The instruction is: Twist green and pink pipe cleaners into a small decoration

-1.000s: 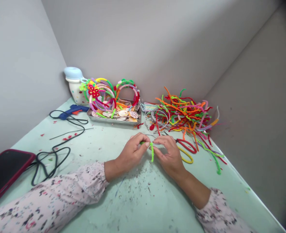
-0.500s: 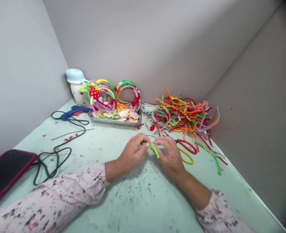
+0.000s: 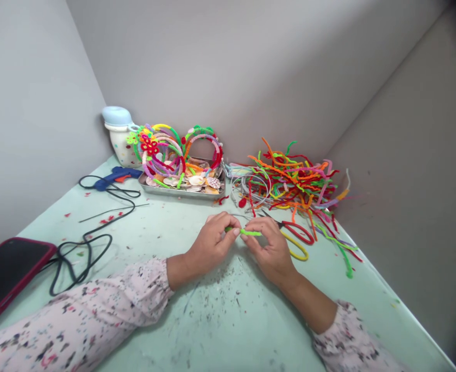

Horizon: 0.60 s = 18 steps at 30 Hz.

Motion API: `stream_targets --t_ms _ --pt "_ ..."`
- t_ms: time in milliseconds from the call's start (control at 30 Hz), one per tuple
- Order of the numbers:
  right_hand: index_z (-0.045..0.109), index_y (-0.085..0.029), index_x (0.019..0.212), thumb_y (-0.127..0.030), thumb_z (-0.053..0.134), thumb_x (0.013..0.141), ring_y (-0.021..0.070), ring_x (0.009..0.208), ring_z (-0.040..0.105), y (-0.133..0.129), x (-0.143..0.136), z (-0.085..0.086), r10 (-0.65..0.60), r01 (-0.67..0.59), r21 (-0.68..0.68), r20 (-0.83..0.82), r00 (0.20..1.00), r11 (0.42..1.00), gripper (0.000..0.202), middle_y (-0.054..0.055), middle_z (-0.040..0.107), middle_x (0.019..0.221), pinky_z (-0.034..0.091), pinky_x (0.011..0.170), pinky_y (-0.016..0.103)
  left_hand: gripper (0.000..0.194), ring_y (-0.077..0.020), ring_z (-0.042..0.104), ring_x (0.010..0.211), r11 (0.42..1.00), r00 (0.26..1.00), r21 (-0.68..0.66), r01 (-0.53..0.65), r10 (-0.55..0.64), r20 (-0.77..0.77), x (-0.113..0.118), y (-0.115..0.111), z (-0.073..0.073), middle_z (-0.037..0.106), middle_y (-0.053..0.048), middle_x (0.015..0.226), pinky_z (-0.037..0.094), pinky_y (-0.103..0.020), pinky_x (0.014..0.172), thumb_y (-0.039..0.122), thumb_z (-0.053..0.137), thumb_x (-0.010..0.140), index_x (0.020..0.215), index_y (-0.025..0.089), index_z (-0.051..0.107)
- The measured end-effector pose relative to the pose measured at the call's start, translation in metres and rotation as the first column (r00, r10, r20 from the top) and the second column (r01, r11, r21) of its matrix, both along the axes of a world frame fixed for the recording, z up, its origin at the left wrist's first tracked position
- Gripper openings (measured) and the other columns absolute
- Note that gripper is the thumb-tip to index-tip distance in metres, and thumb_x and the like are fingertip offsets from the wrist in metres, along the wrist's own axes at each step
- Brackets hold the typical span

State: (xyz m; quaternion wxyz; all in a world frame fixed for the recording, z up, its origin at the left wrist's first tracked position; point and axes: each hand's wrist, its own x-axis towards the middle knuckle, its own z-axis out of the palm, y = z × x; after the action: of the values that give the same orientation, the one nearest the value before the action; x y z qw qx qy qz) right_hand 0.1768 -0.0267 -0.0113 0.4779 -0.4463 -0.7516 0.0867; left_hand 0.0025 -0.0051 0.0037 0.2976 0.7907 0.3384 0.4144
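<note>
A bright green pipe cleaner (image 3: 251, 233) stretches between my hands, above the middle of the table. My left hand (image 3: 213, 242) pinches its left part between thumb and forefinger. The thumb and fingers of my right hand (image 3: 268, 247) close on the pipe cleaner from the other side, with its right end lying against the palm side. A thin grey band (image 3: 240, 215) curves just behind my fingertips; I cannot tell whether it is held. Right beside my right hand lie scissors (image 3: 298, 233) with one red and one yellow handle, their blades partly hidden.
At the back, a metal tray (image 3: 181, 193) holds shells and several wrapped headbands (image 3: 161, 155). A heap of pipe cleaners (image 3: 293, 178) lies right of bare grey headbands (image 3: 256, 188). Leftward are a white cup (image 3: 121, 144), a blue glue gun (image 3: 113, 177), its black cord (image 3: 90, 243) and a phone (image 3: 13, 279).
The green pipe cleaner's free end has swung up from pointing down toward me to lying level toward my right hand. Both hands have stayed nearly in place.
</note>
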Motion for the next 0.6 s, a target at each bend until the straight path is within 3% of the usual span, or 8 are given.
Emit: stream_targets --t_ms 600 --pt "0.056 -0.021 0.072 -0.026 0.066 0.080 0.0160 0.079 0.052 -0.0008 -0.0007 0.0006 0.036 -0.081 -0.227 -0.198 0.980 0.971 0.014 -0.002 0.056 0.076 0.041 0.077 0.032 0.012 -0.0159 0.050 0.083 0.998 0.996 0.065 0.015 -0.009 -0.086 -0.0007 0.0006 -0.0015 0.057 -0.001 0.082 0.034 -0.032 0.083 0.020 0.044 0.090 0.083 0.017 0.053"
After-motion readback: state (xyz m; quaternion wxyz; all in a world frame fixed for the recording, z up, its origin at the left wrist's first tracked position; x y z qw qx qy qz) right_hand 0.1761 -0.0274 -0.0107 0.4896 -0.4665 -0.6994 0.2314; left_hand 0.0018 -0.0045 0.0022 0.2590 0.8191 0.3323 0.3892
